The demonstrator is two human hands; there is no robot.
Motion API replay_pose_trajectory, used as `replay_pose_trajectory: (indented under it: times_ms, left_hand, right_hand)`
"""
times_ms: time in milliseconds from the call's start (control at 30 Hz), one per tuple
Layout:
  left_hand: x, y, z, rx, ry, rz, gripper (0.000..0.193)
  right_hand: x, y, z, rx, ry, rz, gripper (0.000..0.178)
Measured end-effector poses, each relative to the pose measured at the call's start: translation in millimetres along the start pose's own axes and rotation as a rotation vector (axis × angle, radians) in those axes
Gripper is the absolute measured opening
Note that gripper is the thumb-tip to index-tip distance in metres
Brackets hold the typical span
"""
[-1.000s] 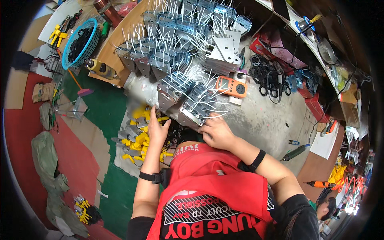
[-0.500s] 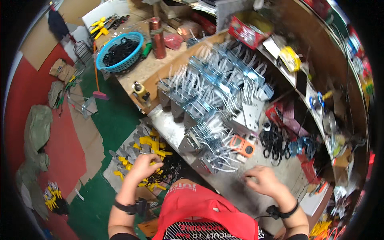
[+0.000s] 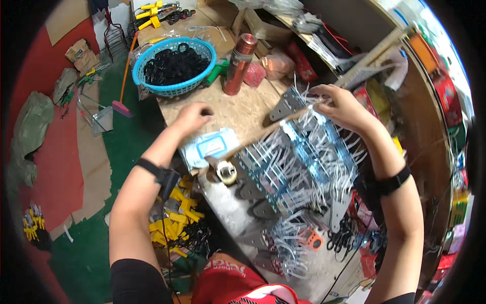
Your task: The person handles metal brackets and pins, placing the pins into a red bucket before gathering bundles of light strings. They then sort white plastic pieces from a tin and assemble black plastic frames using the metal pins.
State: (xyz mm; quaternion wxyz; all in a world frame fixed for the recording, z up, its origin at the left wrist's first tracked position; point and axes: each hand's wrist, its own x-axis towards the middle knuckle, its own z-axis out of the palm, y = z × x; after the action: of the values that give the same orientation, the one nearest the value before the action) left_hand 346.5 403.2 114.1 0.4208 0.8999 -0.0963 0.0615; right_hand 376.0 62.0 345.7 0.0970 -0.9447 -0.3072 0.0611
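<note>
My left hand hovers over the wooden bench top, near a blue-and-white soft packet. Its fingers are curled in, with a dark spot between them that I cannot make out. Farther right, my right hand is over the far edge of a crowd of blue-filmed assemblies with white wires. Its thumb and fingers are apart, and nothing shows between them. Close to its fingertips, a grey perforated metal bracket with white wires stands on the wood.
A blue basket of black rings and a copper-red flask stand at the back. A tape roll sits at the bench edge. Yellow-handled parts lie below left, and an orange meter lies among wires.
Both hands have moved forward, away from my body. The view has shifted, bringing the basket and flask closer. The packet and the bracket by my right hand now show on the wood.
</note>
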Motion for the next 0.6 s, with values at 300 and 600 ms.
replay_pose_trajectory:
  times_ms: [300,600]
  left_hand:
    - [98.2,-21.5,95.2,0.394,-0.335,0.407,0.028]
    - [146.8,-16.9,182.2,0.332,-0.402,0.653,0.041]
  right_hand:
    - [94.5,47.8,70.1,-0.336,-0.133,0.211,0.052]
    - [109.0,76.9,98.3,-0.335,-0.244,0.439,0.061]
